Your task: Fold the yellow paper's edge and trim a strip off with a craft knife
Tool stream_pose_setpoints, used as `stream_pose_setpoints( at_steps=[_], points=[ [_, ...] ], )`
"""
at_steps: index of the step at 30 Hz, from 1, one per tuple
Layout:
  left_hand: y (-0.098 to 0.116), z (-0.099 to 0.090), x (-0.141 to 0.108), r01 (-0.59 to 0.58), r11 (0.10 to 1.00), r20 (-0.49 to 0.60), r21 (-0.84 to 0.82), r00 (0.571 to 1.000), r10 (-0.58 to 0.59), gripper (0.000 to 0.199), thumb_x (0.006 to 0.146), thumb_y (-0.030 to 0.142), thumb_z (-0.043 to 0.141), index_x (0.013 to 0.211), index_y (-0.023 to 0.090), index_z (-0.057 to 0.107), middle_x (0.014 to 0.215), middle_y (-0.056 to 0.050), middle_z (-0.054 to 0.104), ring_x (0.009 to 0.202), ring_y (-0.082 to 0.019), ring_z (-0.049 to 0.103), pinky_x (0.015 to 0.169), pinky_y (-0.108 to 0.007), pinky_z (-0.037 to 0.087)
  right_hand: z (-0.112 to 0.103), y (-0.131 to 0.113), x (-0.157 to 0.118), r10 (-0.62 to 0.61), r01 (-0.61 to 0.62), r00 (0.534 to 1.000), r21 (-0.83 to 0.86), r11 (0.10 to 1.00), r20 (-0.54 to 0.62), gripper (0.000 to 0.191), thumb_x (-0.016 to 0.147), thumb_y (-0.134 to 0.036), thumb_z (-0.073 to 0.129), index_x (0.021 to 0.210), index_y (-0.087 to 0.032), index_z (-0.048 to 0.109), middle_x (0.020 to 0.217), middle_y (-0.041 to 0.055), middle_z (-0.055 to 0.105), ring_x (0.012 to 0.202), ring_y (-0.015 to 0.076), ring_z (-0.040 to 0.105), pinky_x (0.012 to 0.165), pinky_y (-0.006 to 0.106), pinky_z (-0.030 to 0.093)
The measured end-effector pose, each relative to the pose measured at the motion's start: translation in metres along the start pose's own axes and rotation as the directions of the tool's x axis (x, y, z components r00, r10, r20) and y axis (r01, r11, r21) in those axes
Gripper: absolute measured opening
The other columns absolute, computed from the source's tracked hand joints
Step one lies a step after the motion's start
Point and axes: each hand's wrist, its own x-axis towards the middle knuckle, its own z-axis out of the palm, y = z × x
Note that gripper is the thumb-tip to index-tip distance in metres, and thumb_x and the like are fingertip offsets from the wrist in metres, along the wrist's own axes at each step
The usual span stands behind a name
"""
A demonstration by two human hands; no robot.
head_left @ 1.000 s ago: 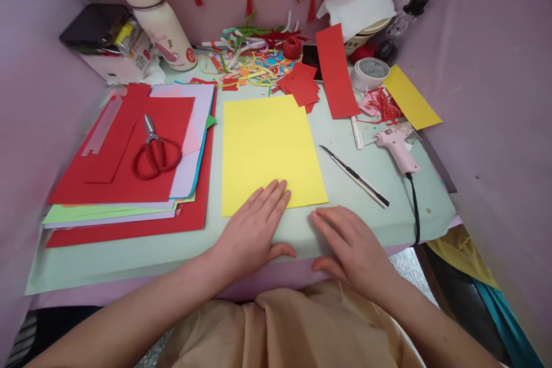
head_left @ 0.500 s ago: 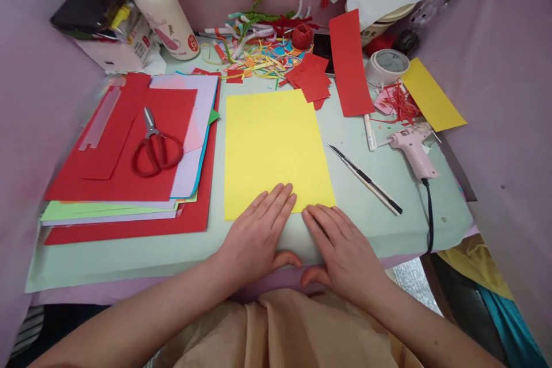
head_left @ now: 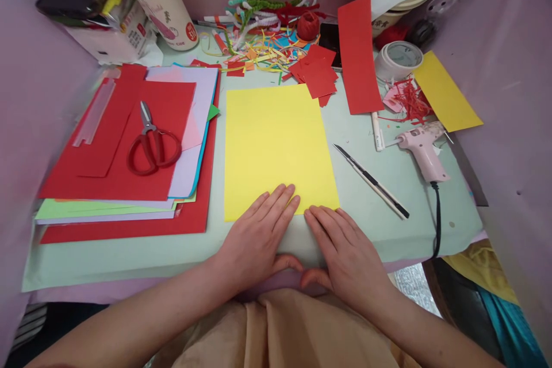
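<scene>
A sheet of yellow paper lies flat on the pale green tabletop in front of me. My left hand rests palm down, its stretched fingers lying over the sheet's near edge. Beside it, my right hand is flat too, with its fingertips touching the near right corner of the paper. Both thumbs point inward, close to each other below the edge. Neither hand grips anything. A craft knife lies on the table just right of the sheet.
On the left, red-handled scissors lie on a stack of coloured paper. A pink glue gun with a black cord is at the right. Paper scraps, a ball of red string and a white bottle stand along the back.
The camera view has shifted slightly. Both hands stay flat in the same place on the yellow paper, and nothing on the table has visibly moved.
</scene>
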Motion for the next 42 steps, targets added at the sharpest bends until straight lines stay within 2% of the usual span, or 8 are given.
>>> stream_pose_setpoints(
  at_steps=[4, 12, 20, 25, 28, 31, 36, 42],
  points=[
    [-0.001, -0.002, 0.0, -0.018, 0.999, 0.035, -0.027, 0.999, 0.019, 0.096, 0.08, 0.077, 0.054, 0.153, 0.019, 0.031, 0.161, -0.017, 0.018, 0.148, -0.034, 0.02, 0.118, -0.049, 0.026, -0.001, -0.001, 0.002, 0.019, -0.019, 1.0, -0.01, 1.0, 0.024, 0.09, 0.084, -0.075, 0.045, 0.139, -0.004, 0.048, 0.14, 0.0175, 0.054, 0.13, 0.0291, 0.046, 0.116, 0.046, 0.028],
    [-0.001, 0.0, -0.003, -0.019, 1.0, 0.025, -0.008, 1.0, 0.019, 0.101, 0.075, 0.075, 0.062, 0.153, 0.018, 0.03, 0.161, -0.019, 0.015, 0.149, -0.034, 0.018, 0.118, -0.05, 0.026, -0.001, 0.008, -0.002, 0.007, -0.007, 1.0, 0.007, 1.0, -0.011, 0.081, 0.087, -0.068, 0.051, 0.141, -0.008, 0.047, 0.14, 0.0154, 0.054, 0.13, 0.0269, 0.046, 0.115, 0.046, 0.029],
    [-0.001, 0.001, -0.002, -0.019, 1.0, 0.011, 0.013, 1.0, 0.019, 0.1, 0.076, 0.076, 0.06, 0.152, 0.018, 0.031, 0.162, -0.018, 0.014, 0.149, -0.033, 0.016, 0.118, -0.05, 0.025, -0.006, 0.021, -0.011, 0.021, -0.021, 1.0, 0.001, 1.0, -0.018, 0.08, 0.085, -0.062, 0.059, 0.144, -0.011, 0.042, 0.145, 0.0181, 0.048, 0.134, 0.0302, 0.043, 0.113, 0.051, 0.033],
    [-0.002, 0.002, -0.003, -0.026, 0.999, 0.018, 0.035, 1.0, 0.025, 0.101, 0.075, 0.076, 0.061, 0.152, 0.019, 0.031, 0.162, -0.018, 0.013, 0.149, -0.033, 0.017, 0.118, -0.049, 0.026, -0.013, 0.039, -0.017, 0.062, -0.049, 0.987, 0.09, 0.995, -0.15, 0.075, 0.091, -0.052, 0.056, 0.15, -0.014, 0.03, 0.14, 0.0203, 0.049, 0.13, 0.0319, 0.045, 0.107, 0.055, 0.038],
    [0.0, -0.002, -0.003, -0.033, 0.998, 0.006, 0.052, 0.999, 0.033, 0.103, 0.074, 0.077, 0.061, 0.152, 0.017, 0.031, 0.161, -0.019, 0.016, 0.148, -0.034, 0.02, 0.117, -0.05, 0.027, -0.016, 0.048, -0.022, 0.1, -0.066, 0.969, 0.156, 0.985, -0.224, 0.056, 0.093, -0.035, 0.059, 0.143, -0.019, 0.041, 0.132, 0.0161, 0.054, 0.122, 0.0294, 0.05, 0.102, 0.051, 0.043],
    [0.004, -0.01, 0.003, -0.041, 0.997, -0.035, 0.059, 0.998, 0.043, 0.097, 0.079, 0.075, 0.058, 0.15, 0.013, 0.035, 0.16, -0.019, 0.021, 0.148, -0.034, 0.02, 0.118, -0.051, 0.024, -0.019, 0.051, -0.018, 0.18, -0.118, 0.958, 0.265, 0.957, -0.225, 0.037, 0.095, -0.022, 0.054, 0.131, -0.022, 0.053, 0.122, 0.0111, 0.059, 0.112, 0.0244, 0.055, 0.096, 0.045, 0.047],
    [0.007, -0.012, 0.018, -0.192, 0.981, -0.04, 0.035, 0.98, 0.193, 0.07, 0.09, 0.058, 0.058, 0.143, 0.014, 0.045, 0.156, -0.012, 0.033, 0.148, -0.027, 0.024, 0.121, -0.044, 0.024, -0.022, 0.048, 0.005, 0.289, -0.224, 0.944, 0.33, 0.917, -0.16, 0.015, 0.096, -0.027, 0.051, 0.103, -0.022, 0.064, 0.102, 0.0066, 0.062, 0.099, 0.021, 0.057, 0.087, 0.039, 0.045],
    [0.0, 0.0, 0.024, -0.231, 0.973, 0.071, -0.013, 0.97, 0.232, 0.093, 0.086, 0.073, 0.05, 0.153, 0.011, 0.029, 0.16, -0.013, 0.021, 0.15, -0.026, 0.016, 0.122, -0.044, 0.019, -0.019, 0.047, 0.019, 0.352, -0.339, 0.936, 0.271, 0.901, -0.001, 0.013, 0.096, -0.031, 0.054, 0.089, -0.022, 0.062, 0.096, 0.0039, 0.057, 0.094, 0.02, 0.052, 0.083, 0.037, 0.037]
  ],
)
